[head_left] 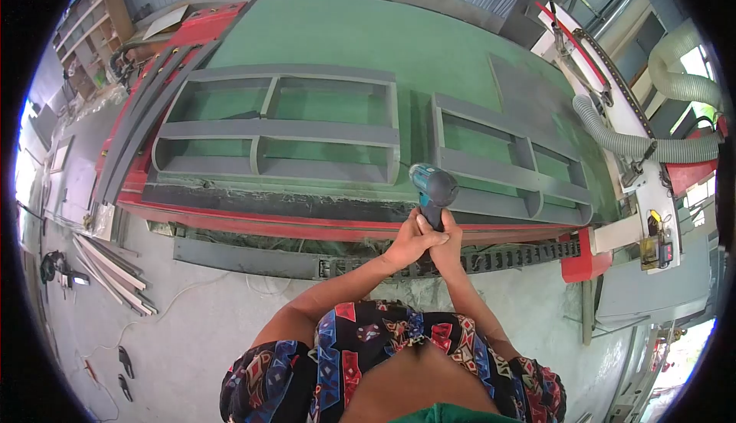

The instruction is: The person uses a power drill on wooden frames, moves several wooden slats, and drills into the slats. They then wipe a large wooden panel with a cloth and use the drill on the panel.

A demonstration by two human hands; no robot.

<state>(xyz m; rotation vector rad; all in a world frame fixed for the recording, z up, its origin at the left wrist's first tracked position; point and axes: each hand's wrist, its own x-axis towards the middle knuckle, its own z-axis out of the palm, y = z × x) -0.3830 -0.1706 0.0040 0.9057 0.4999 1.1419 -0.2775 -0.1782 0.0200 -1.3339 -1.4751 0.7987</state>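
Observation:
A teal and black power drill is held upright in front of my chest, over the near edge of the green-topped table. My left hand and my right hand are together at its handle, fingers closed round it. Just beyond the drill lie two grey shelf frames on the table: a larger one to the left and another to the right. Both have dividers and open compartments. The drill's tip points away, near the gap between the frames.
The green table has a red front edge. Long grey strips lie at its left end. A ribbed hose and white machine beam stand at right. Loose strips and a cable are on the floor at left.

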